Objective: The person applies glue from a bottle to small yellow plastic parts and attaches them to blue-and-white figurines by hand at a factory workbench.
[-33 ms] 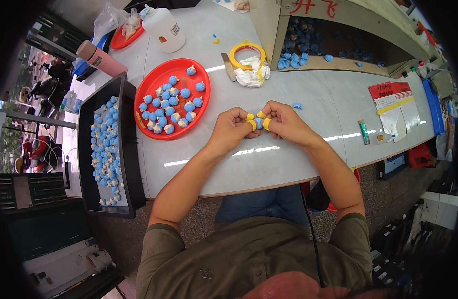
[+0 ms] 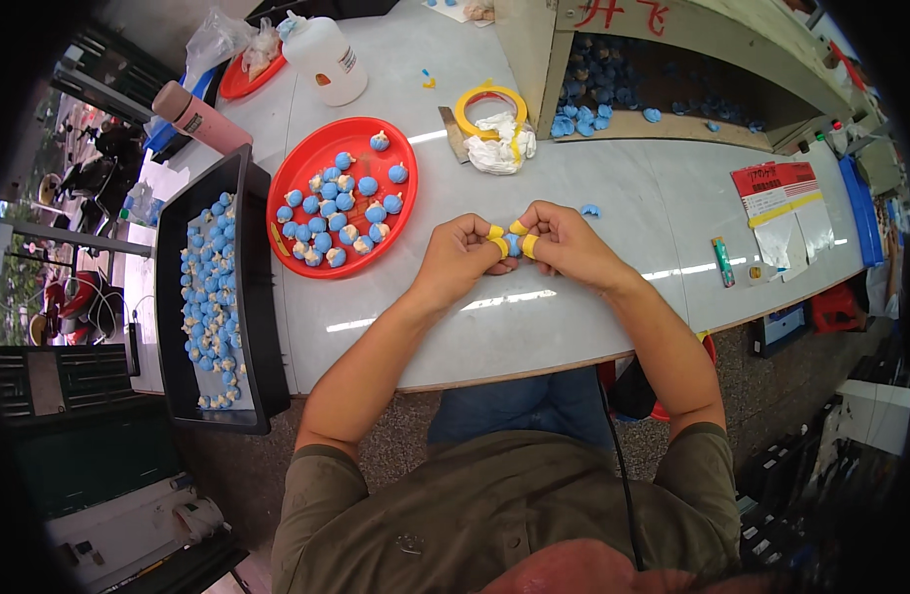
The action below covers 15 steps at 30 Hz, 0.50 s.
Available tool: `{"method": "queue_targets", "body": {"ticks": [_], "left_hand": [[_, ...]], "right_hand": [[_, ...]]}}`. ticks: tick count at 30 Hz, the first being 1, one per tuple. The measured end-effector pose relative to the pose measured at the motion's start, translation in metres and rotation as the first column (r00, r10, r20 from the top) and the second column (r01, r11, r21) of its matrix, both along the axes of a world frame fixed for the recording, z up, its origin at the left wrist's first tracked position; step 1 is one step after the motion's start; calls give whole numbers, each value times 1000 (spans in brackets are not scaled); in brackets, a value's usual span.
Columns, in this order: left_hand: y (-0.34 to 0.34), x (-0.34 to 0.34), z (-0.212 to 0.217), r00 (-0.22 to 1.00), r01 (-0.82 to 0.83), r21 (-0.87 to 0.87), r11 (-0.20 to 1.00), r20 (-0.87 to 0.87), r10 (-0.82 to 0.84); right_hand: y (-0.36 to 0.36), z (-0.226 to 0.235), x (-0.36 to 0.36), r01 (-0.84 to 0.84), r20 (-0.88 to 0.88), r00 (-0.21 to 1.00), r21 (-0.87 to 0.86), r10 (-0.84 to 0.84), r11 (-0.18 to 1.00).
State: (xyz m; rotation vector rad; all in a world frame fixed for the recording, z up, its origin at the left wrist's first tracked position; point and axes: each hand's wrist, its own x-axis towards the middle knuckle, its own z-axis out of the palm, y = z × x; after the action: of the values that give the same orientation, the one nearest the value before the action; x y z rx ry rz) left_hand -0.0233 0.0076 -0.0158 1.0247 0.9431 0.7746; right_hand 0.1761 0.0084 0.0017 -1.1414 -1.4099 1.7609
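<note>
Between my two hands, over the middle of the table, is a small blue ball-like piece (image 2: 514, 245), mostly hidden by fingertips. My left hand (image 2: 455, 254) pinches it from the left, and my right hand (image 2: 570, 246) pinches it from the right. Yellow tape wraps the thumbs and forefingers of both. Just beyond the right hand lies a loose blue shell piece (image 2: 591, 211). To the left, a round red tray (image 2: 294, 170) holds several blue balls with cream-coloured parts. Many similar balls lie in a black bin (image 2: 260, 327) further left.
A yellow tape roll (image 2: 464, 111) with crumpled white tissue (image 2: 496, 150) lies beyond my hands. A white bottle (image 2: 321, 64) and pink flask (image 2: 202, 117) stand far left. An open-fronted cabinet (image 2: 653, 137) contains blue shells. At right are a green tube (image 2: 723, 262) and a red-and-white packet (image 2: 779, 188).
</note>
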Motion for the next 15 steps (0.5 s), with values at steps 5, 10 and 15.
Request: {"method": "queue_targets", "body": {"ticks": [5, 10, 15], "left_hand": [[1, 0, 5, 1000, -3, -38, 999, -16, 3], [0, -3, 7, 1000, 12, -50, 999, 16, -11], [1, -3, 5, 1000, 23, -23, 999, 7, -22]], "right_hand": [[-1, -2, 0, 16, -12, 1000, 7, -16, 1000], [-1, -1, 0, 16, -15, 1000, -2, -16, 1000], [-1, 1, 1, -2, -40, 999, 5, 2, 1000]]}}
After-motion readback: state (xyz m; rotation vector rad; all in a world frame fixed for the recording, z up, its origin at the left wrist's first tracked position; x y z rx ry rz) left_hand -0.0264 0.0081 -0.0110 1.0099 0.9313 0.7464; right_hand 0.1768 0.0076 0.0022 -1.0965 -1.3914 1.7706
